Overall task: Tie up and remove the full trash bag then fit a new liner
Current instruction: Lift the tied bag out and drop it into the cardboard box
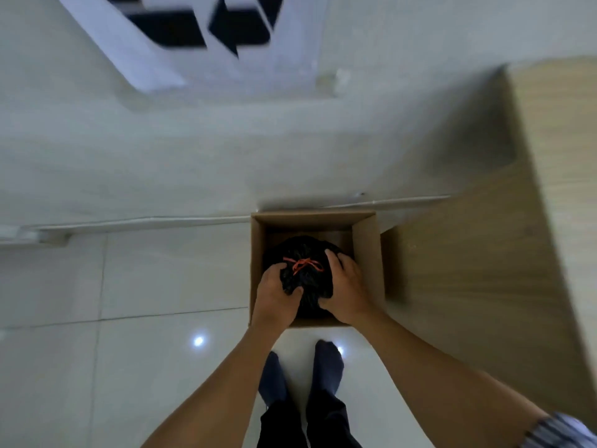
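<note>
A full black trash bag (307, 253) sits inside an open cardboard box (368, 250) on the floor by the wall. An orange drawstring (303, 264) is tied in a bow on top of the bag. My left hand (276, 297) grips the gathered plastic at the bag's near left side, thumb and fingers curled into it. My right hand (344, 287) is curled over the bag's right side and holds it. The lower part of the bag is hidden by the box and my hands.
A wooden cabinet (484, 253) stands right beside the box on the right. A white wall (161, 163) with a baseboard runs behind it. The glossy white tiled floor (145, 318) spreads to the left. My feet in dark socks (300, 373) stand just before the box.
</note>
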